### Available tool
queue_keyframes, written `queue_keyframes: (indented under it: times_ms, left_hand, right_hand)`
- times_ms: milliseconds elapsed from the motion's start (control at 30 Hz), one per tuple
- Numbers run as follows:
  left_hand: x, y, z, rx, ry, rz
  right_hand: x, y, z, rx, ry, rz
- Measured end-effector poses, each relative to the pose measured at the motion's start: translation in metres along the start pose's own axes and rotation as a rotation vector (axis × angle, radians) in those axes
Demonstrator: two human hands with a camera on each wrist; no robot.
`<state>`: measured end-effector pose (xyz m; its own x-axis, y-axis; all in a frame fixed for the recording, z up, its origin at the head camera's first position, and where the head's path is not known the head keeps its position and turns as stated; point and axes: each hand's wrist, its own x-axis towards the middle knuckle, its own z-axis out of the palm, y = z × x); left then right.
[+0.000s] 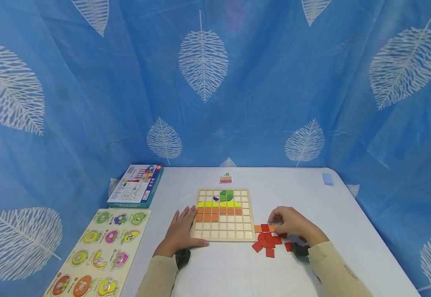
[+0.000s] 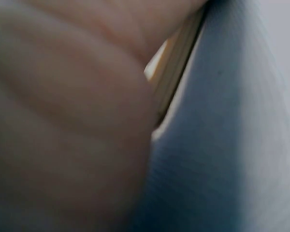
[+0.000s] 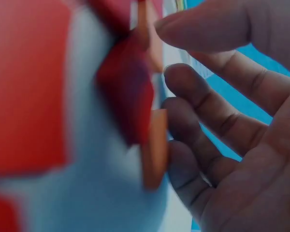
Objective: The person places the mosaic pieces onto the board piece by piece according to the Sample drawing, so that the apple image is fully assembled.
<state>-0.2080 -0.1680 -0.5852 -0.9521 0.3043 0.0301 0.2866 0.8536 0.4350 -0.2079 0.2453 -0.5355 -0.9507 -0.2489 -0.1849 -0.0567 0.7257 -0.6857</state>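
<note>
A wooden grid board (image 1: 234, 226) lies flat on the table, holding green pieces (image 1: 226, 195), a small dark blue piece, a yellow row and orange square tiles (image 1: 215, 210). My left hand (image 1: 178, 231) rests against its left edge, fingers extended and thumb along the near corner. In the left wrist view the palm hides most of the board's edge (image 2: 176, 67). Right of the board, my right hand (image 1: 291, 222) hovers over loose tiles, thumb by an orange tile (image 1: 272, 228). Thumb and fingers are apart, with nothing seen between them. Red pieces (image 1: 265, 240) lie in a cluster below.
A small pattern card (image 1: 226, 177) lies behind the board. To the left are a puzzle box (image 1: 135, 185) and a fruit-picture board (image 1: 100, 251). A light blue block (image 1: 327, 179) sits at the far right corner. Blue leaf-print cloth (image 1: 237, 123) hangs behind the white table.
</note>
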Motion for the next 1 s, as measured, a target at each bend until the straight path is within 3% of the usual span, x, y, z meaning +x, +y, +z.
queue_keyframes:
  times_ms: [400, 767, 1000]
  left_hand:
    - [0.0, -0.001, 0.002, -0.003, -0.008, -0.006]
    - [0.0, 0.0, 0.003, 0.003, 0.008, -0.011]
    - [0.0, 0.001, 0.001, 0.012, -0.003, -0.012]
  right_hand:
    - [-0.006, 0.008, 0.01, -0.004, 0.06, -0.083]
    - [-0.004, 0.009, 0.012, -0.072, 0.103, -0.076]
    - [0.002, 0.001, 0.01, -0.037, 0.114, -0.01]
